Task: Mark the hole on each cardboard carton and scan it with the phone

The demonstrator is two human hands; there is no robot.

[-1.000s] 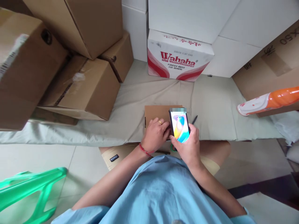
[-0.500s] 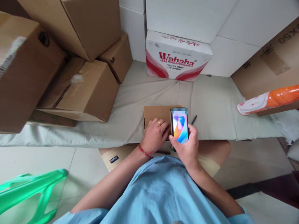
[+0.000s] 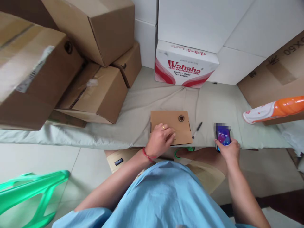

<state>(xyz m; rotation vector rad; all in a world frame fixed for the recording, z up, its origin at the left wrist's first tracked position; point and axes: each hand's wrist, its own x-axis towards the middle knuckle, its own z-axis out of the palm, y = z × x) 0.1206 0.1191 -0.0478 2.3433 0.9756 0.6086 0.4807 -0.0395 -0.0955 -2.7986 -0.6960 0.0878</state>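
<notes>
My left hand (image 3: 161, 139) rests on a flat brown cardboard-covered item (image 3: 171, 118), perhaps a notebook or thin box, with a round dark emblem near its far right corner. Its fingers are loosely bent and hold nothing that I can see. Off to the right, my right hand (image 3: 229, 150) grips a smartphone (image 3: 223, 136) by its lower end, thumb across the front. The phone's screen is lit in purple and blue, at the front edge of the cloth. Between the brown item and the phone lies a dark pen (image 3: 197, 129).
A pale cloth (image 3: 140, 101) covers the surface. Cardboard boxes (image 3: 99, 91) are stacked at the left. A white and red Wahaha box (image 3: 185, 68) stands at the back. On the right are an orange-and-white bottle (image 3: 277, 109) and a large carton (image 3: 273, 72). A green plastic stool (image 3: 42, 186) stands lower left.
My right hand has carried the phone rightwards, away from the brown item, uncovering its right part and emblem. The screen has turned darker. My left hand stays on the item.
</notes>
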